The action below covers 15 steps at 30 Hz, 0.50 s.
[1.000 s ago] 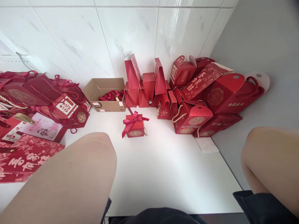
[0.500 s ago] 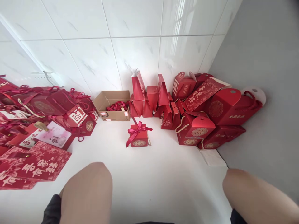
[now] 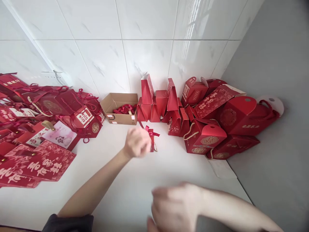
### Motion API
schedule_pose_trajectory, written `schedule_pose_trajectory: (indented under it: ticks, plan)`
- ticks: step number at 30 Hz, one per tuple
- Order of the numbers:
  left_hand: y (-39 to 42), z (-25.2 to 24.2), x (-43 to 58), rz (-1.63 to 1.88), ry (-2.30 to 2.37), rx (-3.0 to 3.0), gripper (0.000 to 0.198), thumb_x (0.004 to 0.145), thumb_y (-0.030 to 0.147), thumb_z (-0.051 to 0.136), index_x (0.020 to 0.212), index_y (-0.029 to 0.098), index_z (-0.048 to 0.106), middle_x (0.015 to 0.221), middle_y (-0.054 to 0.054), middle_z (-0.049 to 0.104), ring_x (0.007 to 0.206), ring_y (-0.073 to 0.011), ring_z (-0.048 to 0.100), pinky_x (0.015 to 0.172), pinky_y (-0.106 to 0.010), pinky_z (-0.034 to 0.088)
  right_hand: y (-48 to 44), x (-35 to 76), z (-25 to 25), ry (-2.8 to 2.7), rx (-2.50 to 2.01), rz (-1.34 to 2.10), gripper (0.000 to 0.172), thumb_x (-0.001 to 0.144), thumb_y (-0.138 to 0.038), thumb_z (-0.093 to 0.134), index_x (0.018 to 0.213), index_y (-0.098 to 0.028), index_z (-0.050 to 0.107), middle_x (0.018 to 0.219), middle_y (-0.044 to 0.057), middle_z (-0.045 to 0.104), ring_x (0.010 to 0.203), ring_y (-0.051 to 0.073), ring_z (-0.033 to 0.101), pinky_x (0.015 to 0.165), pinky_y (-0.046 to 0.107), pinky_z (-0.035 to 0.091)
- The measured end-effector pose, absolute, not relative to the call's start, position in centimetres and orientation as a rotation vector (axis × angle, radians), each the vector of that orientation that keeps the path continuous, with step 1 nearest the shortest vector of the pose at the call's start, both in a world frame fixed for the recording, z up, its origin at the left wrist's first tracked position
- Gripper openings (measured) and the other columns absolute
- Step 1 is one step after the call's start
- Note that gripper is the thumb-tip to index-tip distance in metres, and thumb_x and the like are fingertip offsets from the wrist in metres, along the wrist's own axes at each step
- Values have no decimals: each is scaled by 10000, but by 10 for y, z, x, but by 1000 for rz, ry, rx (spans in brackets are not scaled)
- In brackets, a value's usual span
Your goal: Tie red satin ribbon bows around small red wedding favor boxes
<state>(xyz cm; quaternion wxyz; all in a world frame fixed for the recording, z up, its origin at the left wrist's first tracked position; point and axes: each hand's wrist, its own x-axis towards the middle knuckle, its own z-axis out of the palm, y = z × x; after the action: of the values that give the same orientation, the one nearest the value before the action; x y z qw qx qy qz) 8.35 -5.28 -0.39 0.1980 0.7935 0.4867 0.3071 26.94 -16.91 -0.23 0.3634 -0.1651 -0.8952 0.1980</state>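
A small red gift box [image 3: 152, 146] with a pink-red ribbon bow [image 3: 152, 133] and a twisted cord handle stands on the white table. My left hand [image 3: 137, 142] is over its left part and hides much of it. The fingers of that hand look curled but are smeared by motion, so whether it grips the box or the bow cannot be made out. Nearer to me, above the table's front part, my right hand [image 3: 176, 206] is blurred. Its fingers are loosely bent, the thumb is apart, and nothing shows in it.
Behind the gift box, an open cardboard box [image 3: 122, 120] contains red ribbons [image 3: 125, 109]. Several red gift boxes [image 3: 205, 138] are stacked at the right by the grey wall [image 3: 272, 64]. Many ribboned boxes and red bags [image 3: 51, 161] crowd the left. White tiles [image 3: 147, 22] line the back.
Both hands have come into view: the left has reached forward to the small gift box, the right has swung inward over the table. The view has shifted slightly; the boxes stay put.
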Motion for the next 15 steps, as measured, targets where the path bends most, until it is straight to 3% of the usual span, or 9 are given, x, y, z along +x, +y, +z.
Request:
schedule_pose_trajectory:
  ticks: [2,3,5,8,11,15]
  plan:
    - [-30,3,68,1004,1471,2194,267,934,393,417,930,233,631,1036,-71,661,1000,-254,600,887,-439,468,-152,259,-6,-2325,-513,644,227,941,-396,513,1109,-286,620,781,14,652,680,158,596,747,353,533]
    - [-20,5,60,983,1502,2180,286,923,428,425,931,222,624,1008,-66,662,934,-237,606,860,-411,469,-141,253,-9,-2284,-633,796,273,946,-392,493,1179,-288,589,806,19,657,684,162,604,768,370,526]
    - [-6,6,45,758,1541,2164,357,894,511,448,872,202,625,948,-60,664,863,-227,599,820,-380,462,-117,240,-17,-2036,-942,1254,383,964,-424,453,1323,-296,492,1023,48,657,745,154,640,783,370,527]
    - [-3,0,32,607,1506,2034,418,874,580,462,856,191,615,952,-55,669,915,-233,601,855,-362,454,-88,222,-30,-1654,-992,1896,486,913,-510,531,1365,-342,473,1378,69,486,966,187,657,762,327,537]
    - [-10,-2,29,657,1396,1892,389,865,579,500,914,207,603,1013,-34,667,988,-223,602,905,-347,453,-77,214,-37,-1471,-974,2018,514,872,-547,587,1349,-374,509,1427,44,459,1150,236,582,800,333,529]
    - [-15,1,27,595,1325,1847,373,847,569,536,901,214,637,1096,-43,662,1043,-239,598,935,-364,457,-79,219,-37,-1444,-893,2021,400,870,-479,619,1247,-345,611,1403,24,515,1247,241,515,844,351,518]
